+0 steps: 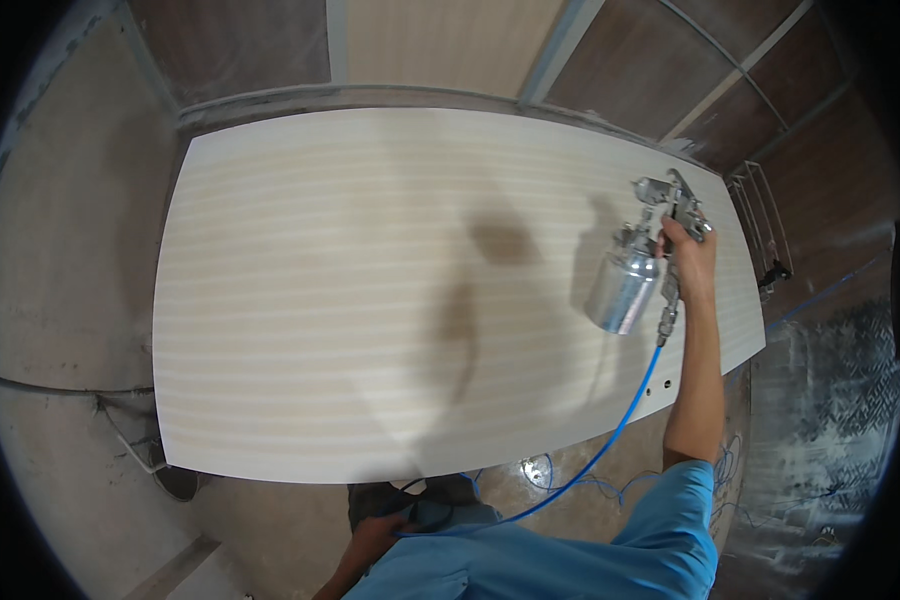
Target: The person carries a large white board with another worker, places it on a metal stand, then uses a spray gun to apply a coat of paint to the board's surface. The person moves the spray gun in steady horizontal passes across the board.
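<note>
My right hand [692, 262] is wrapped round the grip of a metal spray gun [680, 205], held over the right part of a large pale panel [310, 260]. Beneath the gun's front hangs a silver paint cup [625, 290], tilted. A blue air hose [610, 435] runs from the bottom of the grip down toward my waist. Low at my waist, my left hand [375, 537] is closed on the hose; its fingers are partly hidden. The panel is whitish with faint beige stripes and carries shadows of me and the gun. Two small round holes show near its lower right edge.
Loops of blue hose [620, 490] lie on the floor beyond the panel's near edge. A wire rack [765, 225] stands past the right end. By the lower left corner sits a dark bucket [178, 484]. Walls enclose the left, far and right sides.
</note>
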Tool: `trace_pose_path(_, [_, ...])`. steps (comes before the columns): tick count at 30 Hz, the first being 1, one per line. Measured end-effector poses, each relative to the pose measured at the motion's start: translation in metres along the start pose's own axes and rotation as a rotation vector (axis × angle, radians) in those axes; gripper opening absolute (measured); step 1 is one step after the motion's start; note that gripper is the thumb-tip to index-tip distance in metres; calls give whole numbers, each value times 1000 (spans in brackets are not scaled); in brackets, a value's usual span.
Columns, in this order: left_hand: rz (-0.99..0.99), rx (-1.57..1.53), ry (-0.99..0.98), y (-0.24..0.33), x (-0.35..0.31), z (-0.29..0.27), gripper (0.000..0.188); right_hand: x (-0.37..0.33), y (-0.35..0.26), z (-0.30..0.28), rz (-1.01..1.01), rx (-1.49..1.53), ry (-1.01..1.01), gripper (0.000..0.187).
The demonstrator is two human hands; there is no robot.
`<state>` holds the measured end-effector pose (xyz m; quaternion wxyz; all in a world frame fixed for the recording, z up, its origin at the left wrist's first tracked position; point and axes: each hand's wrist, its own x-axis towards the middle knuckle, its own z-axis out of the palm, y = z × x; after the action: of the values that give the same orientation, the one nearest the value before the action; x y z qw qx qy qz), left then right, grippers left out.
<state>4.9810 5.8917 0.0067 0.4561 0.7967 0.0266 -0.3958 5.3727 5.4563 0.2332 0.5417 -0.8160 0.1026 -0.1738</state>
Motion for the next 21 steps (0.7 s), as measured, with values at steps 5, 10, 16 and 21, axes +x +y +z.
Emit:
trace_pose_path(5, [-97,-1,78,-40,-34,-35,35,-38,-62,130,51,115,-180,9])
trace_pose_path(10, [-69,4,253,-79,-57,-42,34,-57,-98,219,-124,195,-413,10])
trace_pose_path(16, [-234,41,307,-26,-63,37,34,-59,-117,199,-148,339,-536,10])
trace_pose_path(21, [-225,-79,253,67,-50,170,32,-26,-72,78,-155,382,-592,9])
